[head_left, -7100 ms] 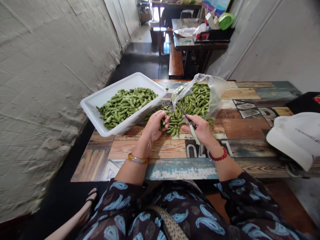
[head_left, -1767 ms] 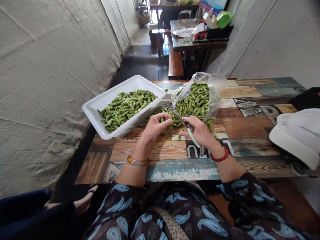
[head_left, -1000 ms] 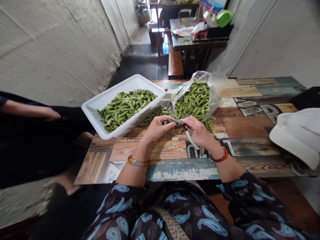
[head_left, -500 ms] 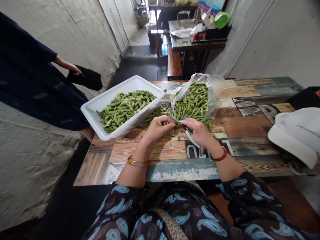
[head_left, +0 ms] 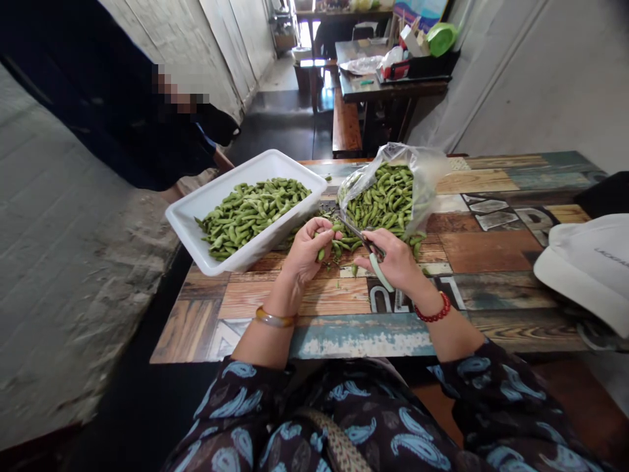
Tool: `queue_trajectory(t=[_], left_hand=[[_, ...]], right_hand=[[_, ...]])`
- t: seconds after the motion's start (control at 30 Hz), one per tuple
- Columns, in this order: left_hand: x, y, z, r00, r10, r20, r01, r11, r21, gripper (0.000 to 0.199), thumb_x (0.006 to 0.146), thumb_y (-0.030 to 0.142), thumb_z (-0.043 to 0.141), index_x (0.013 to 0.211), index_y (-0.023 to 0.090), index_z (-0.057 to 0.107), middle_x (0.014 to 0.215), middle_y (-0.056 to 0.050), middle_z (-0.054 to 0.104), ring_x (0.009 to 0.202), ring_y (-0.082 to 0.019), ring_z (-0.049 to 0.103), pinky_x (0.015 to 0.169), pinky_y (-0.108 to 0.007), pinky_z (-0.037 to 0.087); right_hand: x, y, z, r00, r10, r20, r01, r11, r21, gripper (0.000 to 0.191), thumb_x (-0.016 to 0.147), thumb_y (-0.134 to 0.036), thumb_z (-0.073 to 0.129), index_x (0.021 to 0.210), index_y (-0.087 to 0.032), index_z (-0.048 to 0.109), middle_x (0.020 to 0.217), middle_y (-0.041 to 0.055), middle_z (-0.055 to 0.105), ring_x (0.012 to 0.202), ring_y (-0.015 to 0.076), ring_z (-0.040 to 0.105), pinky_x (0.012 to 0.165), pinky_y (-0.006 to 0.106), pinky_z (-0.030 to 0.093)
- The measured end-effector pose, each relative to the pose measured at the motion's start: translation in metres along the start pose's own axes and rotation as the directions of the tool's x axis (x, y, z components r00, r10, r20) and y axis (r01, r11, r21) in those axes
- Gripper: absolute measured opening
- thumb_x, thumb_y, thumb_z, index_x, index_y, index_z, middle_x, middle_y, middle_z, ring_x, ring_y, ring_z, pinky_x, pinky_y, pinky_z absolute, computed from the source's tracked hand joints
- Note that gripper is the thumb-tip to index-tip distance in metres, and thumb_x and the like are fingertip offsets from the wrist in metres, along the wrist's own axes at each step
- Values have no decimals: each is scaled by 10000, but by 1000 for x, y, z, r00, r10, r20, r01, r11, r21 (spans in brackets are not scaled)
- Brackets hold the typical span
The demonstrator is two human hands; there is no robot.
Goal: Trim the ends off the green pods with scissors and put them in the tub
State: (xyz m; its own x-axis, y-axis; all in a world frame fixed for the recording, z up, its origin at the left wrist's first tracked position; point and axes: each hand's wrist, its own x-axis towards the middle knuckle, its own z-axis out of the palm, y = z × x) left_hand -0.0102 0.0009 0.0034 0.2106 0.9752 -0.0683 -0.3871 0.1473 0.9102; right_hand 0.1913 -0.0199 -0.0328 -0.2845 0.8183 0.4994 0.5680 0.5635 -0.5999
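White tub left of centre has a decent heap of pods in it. Mid-frame, the left hand is pinching a pod, another tucked under its fingers. Right of centre, a clear bag lies open, pods spilling out; right hand below, curled round scissors.

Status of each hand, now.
Left hand: closed, holding curved green bean pods.
Right hand: closed around dark metal scissors with pale green handles.
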Motion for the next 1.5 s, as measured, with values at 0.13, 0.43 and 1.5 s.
queue_trajectory(t=[0.13,0.43,1.5], left_hand=[[-1,-7,2,999,-18,35,19,1000,-19,328,679,294,799,868,149,573,705,12,686,363,-2,342,354,-157,221],[-3,-13,8,995,-15,94,6,996,94,361,702,390,811,871,130,626,711,-25,710,430,-42,493,416,-176,329],[-4,-13,7,995,-35,98,26,995,93,358,707,421,803,782,155,576,623,24,615,421,-33,436,414,-169,299]], right_hand=[[-1,-1,0,999,-19,36,19,1000,-14,496,819,-422,735,1243,-199,608,1045,102,639,847,228,631,777,376,556],[-1,-9,-5,997,-51,52,54,997,-50,487,854,-390,701,1283,-192,581,1072,106,619,870,230,626,784,372,557],[0,-3,-1,997,-42,69,43,999,-11,394,853,-422,696,1181,-214,634,974,85,648,881,237,636,791,361,544]])
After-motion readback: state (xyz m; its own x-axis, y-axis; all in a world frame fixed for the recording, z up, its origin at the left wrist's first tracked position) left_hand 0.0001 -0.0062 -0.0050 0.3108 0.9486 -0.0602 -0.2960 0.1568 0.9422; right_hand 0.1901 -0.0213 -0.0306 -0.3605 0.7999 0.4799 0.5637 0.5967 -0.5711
